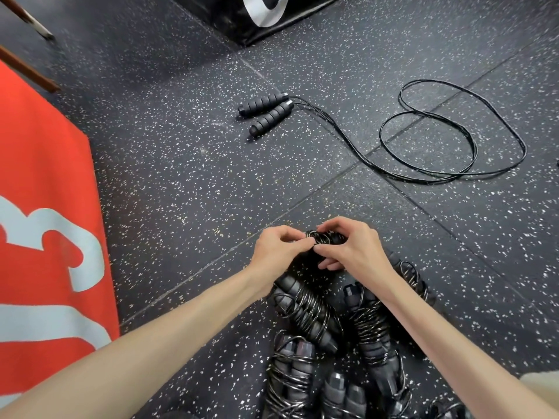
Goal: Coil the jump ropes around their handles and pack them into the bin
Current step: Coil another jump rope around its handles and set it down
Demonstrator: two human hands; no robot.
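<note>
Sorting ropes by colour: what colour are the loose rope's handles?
Black foam handles, clearest in the head view.

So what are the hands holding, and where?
Both the left hand and right hand pinch a coiled jump rope at the end of its wrapped handles.

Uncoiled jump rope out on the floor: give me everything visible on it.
The uncoiled black jump rope lies loose on the speckled dark rubber floor, beyond both hands, touched by neither. Its two ribbed, foam-looking black handles lie side by side, nearly parallel, with silvery collars at the cord ends. The thin glossy cord runs doubled to the right and ends in loose overlapping loops.
</note>
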